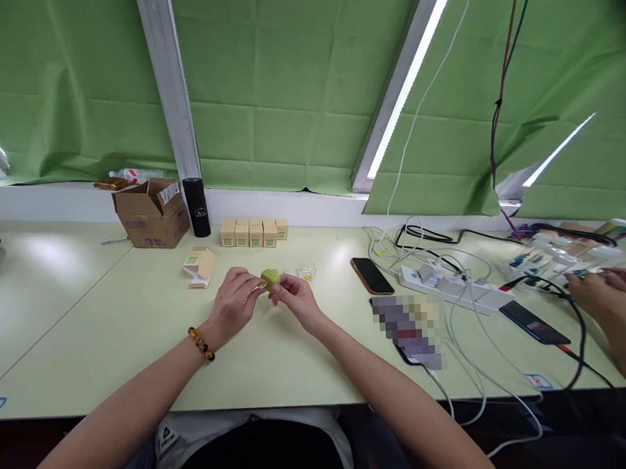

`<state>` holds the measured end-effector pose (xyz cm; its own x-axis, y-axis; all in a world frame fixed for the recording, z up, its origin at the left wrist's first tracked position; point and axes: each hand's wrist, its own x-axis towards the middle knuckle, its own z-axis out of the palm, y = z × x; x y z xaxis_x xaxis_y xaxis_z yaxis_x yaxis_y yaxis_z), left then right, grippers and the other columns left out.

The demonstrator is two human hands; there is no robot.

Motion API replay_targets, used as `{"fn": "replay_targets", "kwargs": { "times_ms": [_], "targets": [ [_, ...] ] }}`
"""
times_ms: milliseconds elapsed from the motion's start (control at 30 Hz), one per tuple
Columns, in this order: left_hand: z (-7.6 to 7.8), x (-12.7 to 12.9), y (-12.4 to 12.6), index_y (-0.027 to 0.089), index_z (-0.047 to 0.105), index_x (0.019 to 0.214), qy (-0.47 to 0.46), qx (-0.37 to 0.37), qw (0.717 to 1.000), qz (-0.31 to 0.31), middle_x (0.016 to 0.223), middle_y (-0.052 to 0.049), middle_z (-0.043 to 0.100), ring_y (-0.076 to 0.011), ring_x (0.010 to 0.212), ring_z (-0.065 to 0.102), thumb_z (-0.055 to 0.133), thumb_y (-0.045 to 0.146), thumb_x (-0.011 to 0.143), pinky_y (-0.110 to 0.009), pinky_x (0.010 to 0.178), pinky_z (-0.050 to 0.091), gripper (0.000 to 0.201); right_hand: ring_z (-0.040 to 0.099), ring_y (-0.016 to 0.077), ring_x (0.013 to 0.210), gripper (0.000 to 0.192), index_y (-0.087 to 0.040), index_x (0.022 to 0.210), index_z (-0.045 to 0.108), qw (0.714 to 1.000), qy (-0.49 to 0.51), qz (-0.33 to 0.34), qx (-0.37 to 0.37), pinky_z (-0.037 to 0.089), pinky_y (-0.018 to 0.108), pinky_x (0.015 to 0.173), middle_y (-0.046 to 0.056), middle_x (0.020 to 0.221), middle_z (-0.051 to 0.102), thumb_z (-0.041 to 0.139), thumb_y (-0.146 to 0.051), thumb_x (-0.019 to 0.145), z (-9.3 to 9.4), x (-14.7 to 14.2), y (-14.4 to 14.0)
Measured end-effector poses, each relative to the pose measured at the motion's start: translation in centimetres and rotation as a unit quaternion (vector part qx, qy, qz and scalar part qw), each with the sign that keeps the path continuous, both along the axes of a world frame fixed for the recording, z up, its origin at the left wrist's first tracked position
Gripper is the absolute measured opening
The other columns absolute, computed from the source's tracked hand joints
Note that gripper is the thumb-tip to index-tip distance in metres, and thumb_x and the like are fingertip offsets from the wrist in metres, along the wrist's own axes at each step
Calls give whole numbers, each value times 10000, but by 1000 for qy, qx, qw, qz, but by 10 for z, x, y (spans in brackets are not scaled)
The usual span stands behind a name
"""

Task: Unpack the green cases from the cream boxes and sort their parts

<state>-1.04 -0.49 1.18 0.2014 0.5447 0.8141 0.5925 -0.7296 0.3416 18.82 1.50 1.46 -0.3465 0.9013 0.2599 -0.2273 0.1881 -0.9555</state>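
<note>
A small, shiny green object with rounded lobes point(270, 279) is held above the table between both hands; I cannot make out its exact kind. My left hand point(235, 300), below a beaded bracelet point(201, 344), is closed with its fingertips at the object's left side, where a small gold-coloured bit shows. From the right, my right hand point(298, 302) pinches the same object between thumb and fingers. Just beyond the right hand lies a clear plastic piece with a yellow spot point(306, 272). An opened small cardboard box point(199, 266) rests to the left of the hands.
Several small tan boxes point(248, 234) stand in a row near the wall, beside a black bottle point(196, 207) and a large carton point(152, 213). Rightward are a phone point(372, 276), a power strip point(452, 290) with tangled cables, and another person's hands point(604, 296).
</note>
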Motion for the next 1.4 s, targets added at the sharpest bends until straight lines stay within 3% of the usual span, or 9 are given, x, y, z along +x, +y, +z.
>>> {"fn": "replay_targets", "kwargs": {
  "times_ms": [167,267,333,433,633,800,867,1067,1400],
  "targets": [
    [3,7,0,252,772,1011,-121,-56,991,0,913,-73,736,-252,943,648,687,362,988,-423,819,573,141,659,162,818,588,-301,1265,622,995,-33,-51,75,557,301,708,-9,949,666,899,-358,749,-2,3,-1],
    [1,9,0,251,779,991,-176,-118,977,-31,960,-70,726,-233,945,679,708,406,971,-389,819,585,172,677,157,891,630,-346,1370,573,989,-63,-74,107,590,308,728,21,1157,627,836,-319,798,-3,3,-3],
    [-1,10,1,255,787,999,-198,-155,967,-48,985,-66,723,-224,953,694,724,414,957,-376,832,589,176,687,180,993,557,-339,1345,601,990,-61,-60,115,618,339,791,46,1259,623,804,-311,827,-3,3,-4],
    [-3,10,0,258,794,1053,-214,-174,959,-60,1012,-62,715,-214,960,701,752,389,936,-367,844,591,181,696,194,1041,482,-309,1279,626,992,-45,-46,108,617,377,881,48,1249,671,798,-277,830,-1,2,-6],
    [0,10,-2,231,804,1046,-217,-169,959,-69,1003,-66,711,-192,905,708,771,346,911,-352,821,604,180,705,196,1018,502,-288,1235,616,994,-25,-54,94,611,379,891,20,1079,717,823,-234,781,-1,1,-6],
    [2,10,-2,228,819,1013,-220,-176,958,-52,979,-66,747,-190,885,722,776,342,893,-336,801,607,171,697,199,1047,527,-303,1300,639,990,-34,-54,129,618,396,930,42,1175,700,816,-238,808,-3,2,-5],
    [3,11,-3,230,824,977,-225,-193,954,-45,952,-62,766,-191,861,726,775,347,887,-320,758,603,155,697,199,1048,487,-309,1292,665,987,-37,-55,145,625,398,932,51,1220,683,813,-252,831,-4,3,-5],
    [4,13,-6,205,818,862,-275,-264,924,-44,794,-39,782,-126,545,612,804,368,831,-263,499,498,166,699,201,1028,435,-315,1265,710,983,-31,-57,174,650,401,919,59,1248,654,826,-294,846,-8,3,-2],
    [1,15,-8,193,807,833,-293,-247,922,-52,749,-34,772,-119,526,602,768,313,834,-254,492,490,125,700,192,1001,434,-316,1252,736,981,-10,-56,183,652,393,923,57,1212,655,852,-301,834,-12,-1,-2]
  ]
}}
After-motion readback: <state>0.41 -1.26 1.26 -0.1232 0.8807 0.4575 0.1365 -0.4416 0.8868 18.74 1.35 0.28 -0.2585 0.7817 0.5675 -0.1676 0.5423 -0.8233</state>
